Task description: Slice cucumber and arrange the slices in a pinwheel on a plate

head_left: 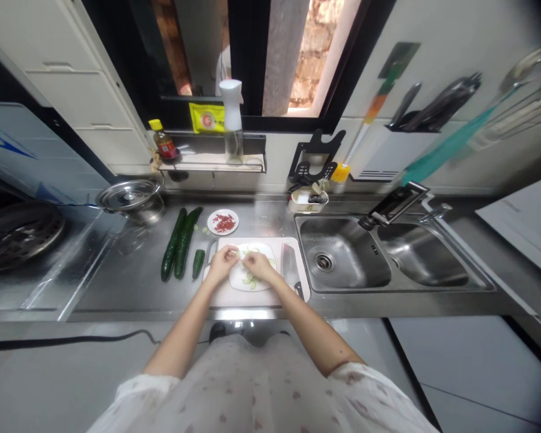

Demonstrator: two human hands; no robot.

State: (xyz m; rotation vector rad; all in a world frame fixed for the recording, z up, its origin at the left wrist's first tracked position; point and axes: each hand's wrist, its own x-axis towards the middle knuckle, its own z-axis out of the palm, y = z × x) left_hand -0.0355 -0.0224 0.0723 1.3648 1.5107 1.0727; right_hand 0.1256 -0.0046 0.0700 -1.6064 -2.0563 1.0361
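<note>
Both my hands are over a white plate (238, 282) with thin, pale green cucumber slices (249, 280) laid out on it. My left hand (224, 263) is closed in a pinch at the plate's left side, with what looks like a cucumber slice at its fingertips. Close by, my right hand (258, 266) is also pinched shut; whatever it holds is too small to make out. Under the plate lies a light cutting board (220, 297). A kitchen knife (290, 264) rests on the board's right side, its blade pointing away from me.
Left of the board lie two whole cucumbers (174, 246) and a cut cucumber piece (199, 263). Behind it sits a small plate of chopped red bits (223, 222). A lidded steel pot (137, 201) stands back left. The double sink (342, 285) adjoins on the right.
</note>
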